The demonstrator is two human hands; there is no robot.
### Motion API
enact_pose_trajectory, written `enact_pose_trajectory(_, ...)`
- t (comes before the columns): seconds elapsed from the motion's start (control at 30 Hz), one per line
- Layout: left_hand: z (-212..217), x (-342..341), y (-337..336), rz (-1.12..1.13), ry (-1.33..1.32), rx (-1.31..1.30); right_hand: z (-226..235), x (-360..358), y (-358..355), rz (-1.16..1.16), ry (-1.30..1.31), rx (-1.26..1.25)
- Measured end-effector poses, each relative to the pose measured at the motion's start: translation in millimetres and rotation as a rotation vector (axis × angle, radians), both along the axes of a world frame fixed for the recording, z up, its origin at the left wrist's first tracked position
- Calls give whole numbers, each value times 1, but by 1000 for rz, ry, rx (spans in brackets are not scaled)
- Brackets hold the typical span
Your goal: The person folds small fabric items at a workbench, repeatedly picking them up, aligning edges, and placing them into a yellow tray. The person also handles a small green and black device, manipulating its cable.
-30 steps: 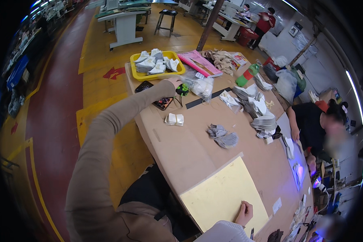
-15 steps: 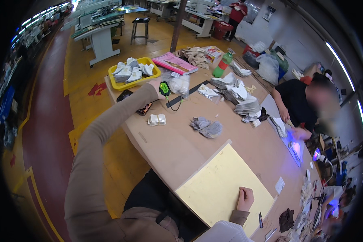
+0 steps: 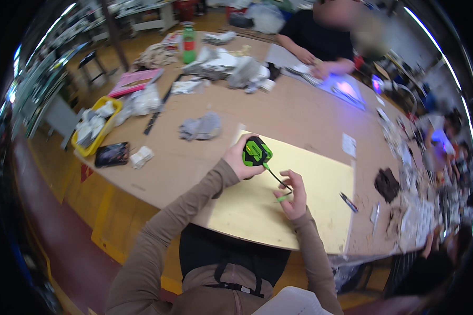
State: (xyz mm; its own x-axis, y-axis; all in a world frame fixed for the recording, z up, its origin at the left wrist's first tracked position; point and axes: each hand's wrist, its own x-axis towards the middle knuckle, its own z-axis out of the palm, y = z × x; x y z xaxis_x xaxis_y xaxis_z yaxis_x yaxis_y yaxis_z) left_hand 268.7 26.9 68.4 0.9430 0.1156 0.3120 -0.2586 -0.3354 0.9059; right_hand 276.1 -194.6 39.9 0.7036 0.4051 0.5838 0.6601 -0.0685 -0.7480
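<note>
My left hand (image 3: 240, 159) is wrapped round a black and green tape measure (image 3: 256, 151), held above the pale yellow sheet (image 3: 242, 207). A short black cord (image 3: 278, 179) with a green end hangs from the tape measure and bends toward my right hand (image 3: 294, 197). That hand is raised over the sheet, its thumb and forefinger apart, with the cord's green end close to the thumb. Whether the thumb touches the cord is unclear.
Grey fabric pieces (image 3: 201, 127) lie beyond the sheet. At left are a phone (image 3: 112, 155), a small white bundle (image 3: 141, 157) and a yellow basket (image 3: 117, 106) of pieces. A pen (image 3: 348, 202) lies at right. Across the table, a person (image 3: 320, 39) works beside a purple-lit patch.
My left hand has brought the tape measure from beside the yellow basket to above the sheet. My right hand has lifted off the sheet and opened near the cord. The view has turned.
</note>
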Motion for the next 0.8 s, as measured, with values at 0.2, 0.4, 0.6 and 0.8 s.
enact_pose_trajectory(0.2,-44,35,-72,-202,131,-102,1,2,-24,-179,-123,60)
enact_pose_trajectory(0.4,-11,32,-91,-212,178,-42,-3,1,-30,-292,-293,199)
enact_pose_trajectory(0.6,-20,29,-91,-97,163,32,-5,-2,-26,-337,-115,376)
enact_pose_trajectory(0.8,-33,54,-27,281,-8,76,-5,-8,-35,-388,39,647)
